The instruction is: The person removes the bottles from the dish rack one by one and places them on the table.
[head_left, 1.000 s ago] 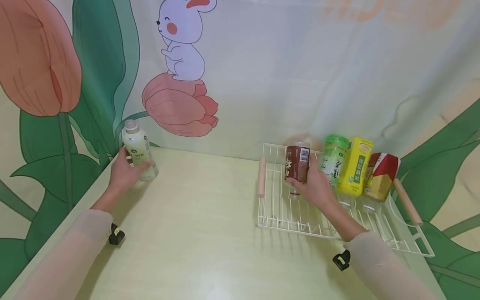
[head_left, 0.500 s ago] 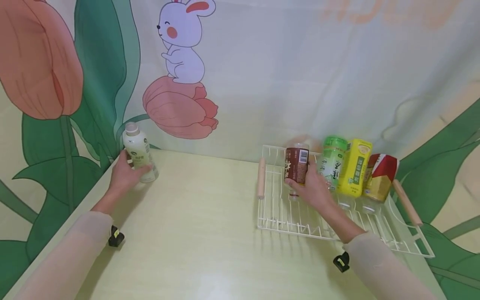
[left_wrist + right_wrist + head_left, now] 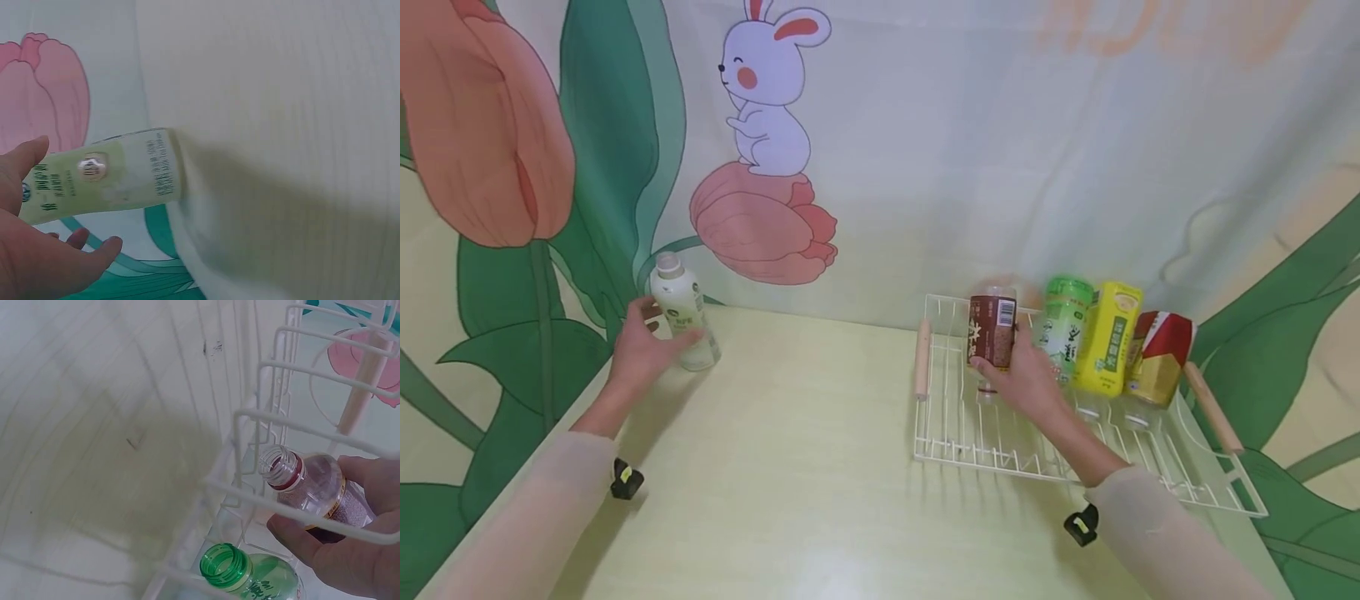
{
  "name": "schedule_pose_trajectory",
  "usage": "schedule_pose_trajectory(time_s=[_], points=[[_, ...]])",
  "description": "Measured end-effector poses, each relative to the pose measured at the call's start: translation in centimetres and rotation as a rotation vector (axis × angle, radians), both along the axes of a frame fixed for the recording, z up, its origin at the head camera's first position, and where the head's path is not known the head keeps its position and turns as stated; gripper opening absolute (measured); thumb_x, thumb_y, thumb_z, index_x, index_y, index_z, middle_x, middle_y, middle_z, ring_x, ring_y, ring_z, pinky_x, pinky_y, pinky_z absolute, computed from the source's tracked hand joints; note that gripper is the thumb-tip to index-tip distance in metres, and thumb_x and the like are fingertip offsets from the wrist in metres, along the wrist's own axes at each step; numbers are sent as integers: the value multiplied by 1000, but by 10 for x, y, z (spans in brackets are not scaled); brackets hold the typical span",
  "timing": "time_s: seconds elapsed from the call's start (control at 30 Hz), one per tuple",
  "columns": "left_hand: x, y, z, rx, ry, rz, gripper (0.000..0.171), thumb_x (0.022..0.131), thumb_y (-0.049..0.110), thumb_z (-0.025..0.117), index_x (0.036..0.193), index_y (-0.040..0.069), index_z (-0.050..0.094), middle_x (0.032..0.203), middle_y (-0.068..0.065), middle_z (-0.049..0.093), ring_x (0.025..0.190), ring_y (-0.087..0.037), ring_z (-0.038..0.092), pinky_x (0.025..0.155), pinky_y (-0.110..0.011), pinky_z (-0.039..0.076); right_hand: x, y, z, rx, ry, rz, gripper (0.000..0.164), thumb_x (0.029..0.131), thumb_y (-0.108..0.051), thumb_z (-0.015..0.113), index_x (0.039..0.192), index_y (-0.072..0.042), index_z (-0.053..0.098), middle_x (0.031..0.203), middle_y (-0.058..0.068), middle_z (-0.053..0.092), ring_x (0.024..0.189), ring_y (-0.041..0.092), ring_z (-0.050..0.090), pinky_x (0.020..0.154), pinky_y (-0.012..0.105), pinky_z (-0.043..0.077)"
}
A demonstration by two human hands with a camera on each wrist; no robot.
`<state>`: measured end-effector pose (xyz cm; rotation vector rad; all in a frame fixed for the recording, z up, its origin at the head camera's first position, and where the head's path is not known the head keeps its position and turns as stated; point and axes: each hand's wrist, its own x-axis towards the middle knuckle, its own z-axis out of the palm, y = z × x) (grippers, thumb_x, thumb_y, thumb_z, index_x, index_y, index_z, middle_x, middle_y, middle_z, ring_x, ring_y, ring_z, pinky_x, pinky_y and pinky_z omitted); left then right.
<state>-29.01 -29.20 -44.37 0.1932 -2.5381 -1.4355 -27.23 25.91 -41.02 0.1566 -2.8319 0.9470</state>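
A pale green-and-white bottle (image 3: 683,312) stands upright at the back left of the table. My left hand (image 3: 643,346) is around it with spread fingers; in the left wrist view, the thumb lies by the bottle (image 3: 125,172) while the other fingers (image 3: 106,250) are apart from it. My right hand (image 3: 1032,371) grips a clear bottle with a dark red label (image 3: 992,329) at the left part of a white wire rack (image 3: 962,454). That bottle's neck (image 3: 281,469) has no cap and points down toward the person.
Beside the right hand, the rack holds a green bottle (image 3: 1066,325), a yellow-labelled bottle (image 3: 1110,337) and a red-and-gold bottle (image 3: 1161,354), side by side. Wooden handles (image 3: 922,360) sit at the rack's two ends. A printed curtain (image 3: 887,167) hangs behind the table.
My left fingers have loosened and come away from the pale bottle, which still stands there. The right hand keeps its grip on the red-labelled bottle. The head view has shifted slightly.
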Motion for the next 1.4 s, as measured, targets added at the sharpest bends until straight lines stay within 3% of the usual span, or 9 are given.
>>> schedule_pose_trajectory(time_s=[0.3,0.43,0.53,0.73,0.9,1.03,1.13,1.27,1.4], points=[[25,17,44,-68,96,41,99,95,35,81,165,3,19,167,-25,30,153,-47,30,120,-69,30,10,4,18,-60,-11,-13,87,98,-41,77,154,5,31,135,33,61,108,43,70,80,49,63],[40,31,73,-95,212,86,96,95,34,81,166,8,21,164,-18,33,153,-37,32,120,-61,36,18,2,32,-67,-4,-11,91,97,-45,77,157,5,30,137,33,61,114,44,68,84,52,62],[50,48,96,-93,329,74,91,93,31,83,165,13,28,161,-11,38,150,-28,35,120,-52,38,24,0,45,-71,-3,-7,95,95,-47,79,159,3,30,139,31,60,115,44,66,86,53,61],[67,102,138,-131,490,-101,85,88,23,89,159,13,41,156,-6,46,144,-23,41,116,-53,42,34,3,68,-56,30,21,93,92,-44,84,157,2,36,144,27,58,122,42,63,93,56,58],[71,146,156,-216,542,-291,83,85,26,92,154,13,47,152,-5,51,143,-24,44,117,-52,41,38,3,82,-26,102,76,86,88,-39,88,153,-3,44,142,21,62,122,38,62,95,56,57],[72,178,163,-306,547,-477,79,85,25,92,151,9,50,147,-7,54,138,-26,48,115,-48,43,43,-3,89,35,138,139,78,87,-35,90,147,-5,52,138,16,65,114,33,63,88,49,58],[67,201,165,-427,590,-576,80,86,27,91,151,7,50,148,-8,55,138,-28,48,114,-47,44,46,-10,94,79,171,190,74,86,-31,91,145,-6,55,135,12,65,110,28,62,85,46,58],[56,227,163,-627,694,-641,82,85,31,92,152,7,51,149,-9,56,140,-29,48,113,-47,47,49,-23,100,128,228,263,70,85,-24,93,142,-6,57,130,9,65,110,27,57,86,46,56],[46,248,157,-769,714,-673,84,84,37,92,153,8,53,149,-6,57,140,-28,49,113,-47,46,52,-35,105,173,274,328,68,83,-21,94,138,-5,58,124,9,66,110,27,56,87,44,54]])
